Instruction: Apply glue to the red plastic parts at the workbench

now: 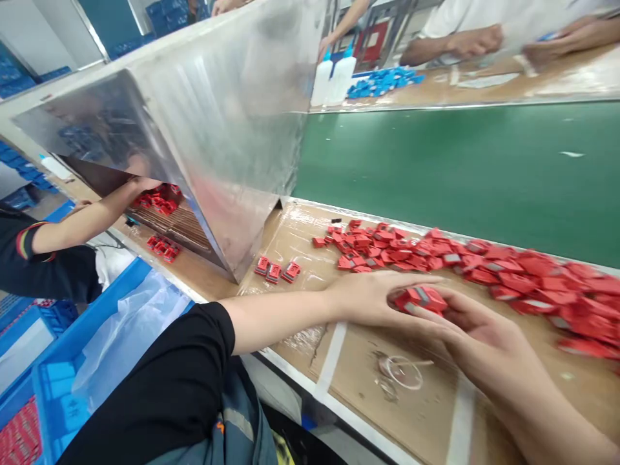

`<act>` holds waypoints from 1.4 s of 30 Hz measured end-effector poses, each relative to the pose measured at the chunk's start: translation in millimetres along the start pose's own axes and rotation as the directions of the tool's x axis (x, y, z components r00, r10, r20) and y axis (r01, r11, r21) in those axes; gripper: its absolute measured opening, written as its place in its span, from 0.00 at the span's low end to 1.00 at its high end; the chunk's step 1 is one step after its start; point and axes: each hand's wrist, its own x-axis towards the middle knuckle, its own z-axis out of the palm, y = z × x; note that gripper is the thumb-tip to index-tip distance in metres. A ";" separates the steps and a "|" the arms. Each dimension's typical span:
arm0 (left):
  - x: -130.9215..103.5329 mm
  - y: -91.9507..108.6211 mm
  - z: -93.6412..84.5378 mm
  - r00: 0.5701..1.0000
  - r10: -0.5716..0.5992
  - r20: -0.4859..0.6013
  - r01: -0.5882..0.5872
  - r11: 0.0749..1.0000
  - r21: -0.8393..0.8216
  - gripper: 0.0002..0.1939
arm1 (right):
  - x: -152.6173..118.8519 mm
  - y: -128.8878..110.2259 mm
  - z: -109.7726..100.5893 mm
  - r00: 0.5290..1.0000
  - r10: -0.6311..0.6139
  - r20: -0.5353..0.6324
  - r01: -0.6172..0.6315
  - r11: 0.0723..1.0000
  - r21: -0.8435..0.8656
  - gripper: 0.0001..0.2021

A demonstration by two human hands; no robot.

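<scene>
My left hand (375,298) and my right hand (477,332) meet above the bench, fingers curled round one small red plastic piece with a grey strip (420,299). Fingers hide part of the piece. Just beyond them lies a long heap of similar red plastic pieces (411,248), stretching off to the right. Left of my hands, three red pieces with grey parts (274,272) stand in a row. Below my hands, on the taped cardboard (358,368), lies a clear ring-shaped scrap (404,373).
A metal hood (232,129) stands at left; a co-worker's arm (92,216) reaches under it to red pieces (162,201). A green conveyor belt (460,161) runs behind the heap. Across it are white bottles (339,81), blue pieces (385,81) and another person's hands (477,42). Blue crates (62,394) sit lower left.
</scene>
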 end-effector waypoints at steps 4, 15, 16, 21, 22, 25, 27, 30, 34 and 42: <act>7.6 -1.6 8.4 0.994 0.097 -0.059 -0.113 0.918 -0.381 0.35 | -7.3 -16.3 10.5 0.996 -0.086 -0.027 0.088 0.990 0.106 0.25; 23.5 -9.9 2.8 0.970 0.074 -0.233 -0.193 0.815 -0.546 0.32 | 8.2 -5.4 -3.6 0.935 -0.345 -0.080 0.350 0.934 0.068 0.18; 23.0 -9.7 -1.1 0.955 0.014 -0.295 -0.207 0.744 -0.636 0.29 | 10.4 -4.6 -12.9 0.923 -0.365 -0.122 0.363 0.931 -0.034 0.18; 22.6 -12.8 -23.6 0.901 -0.253 -0.351 -0.280 0.278 -0.919 0.15 | 19.5 -4.0 -54.2 0.922 -0.347 -0.172 0.243 0.864 -0.442 0.14; 22.8 -13.4 -25.3 0.908 -0.262 -0.326 -0.262 0.252 -0.932 0.14 | 19.4 -5.2 -57.1 0.938 -0.318 -0.137 0.207 0.832 -0.515 0.15; 23.5 -13.8 -21.8 0.936 -0.243 -0.254 -0.170 0.322 -0.932 0.18 | 15.7 -12.3 -54.4 0.980 -0.201 0.006 0.140 0.664 -0.734 0.19; 23.5 -12.1 -15.8 0.962 -0.196 -0.191 -0.091 0.427 -0.900 0.18 | 10.4 -18.8 -49.4 0.991 -0.118 0.069 0.121 0.515 -0.848 0.18; 23.0 -8.1 -9.2 0.985 -0.140 -0.104 -0.011 0.548 -0.836 0.21 | -6.0 -25.5 -52.4 0.994 -0.056 0.090 0.105 0.357 -0.928 0.14; 26.0 -7.3 -6.2 0.984 -0.159 -0.085 0.023 0.580 -0.814 0.17 | -50.9 -18.9 -92.6 0.997 -0.049 0.067 0.078 0.283 -0.956 0.13; 35.3 -22.3 5.2 0.982 0.040 -0.183 -0.127 0.860 -0.493 0.19 | -105.5 -14.1 -123.4 0.905 -0.297 -0.303 -0.128 0.491 -0.862 0.13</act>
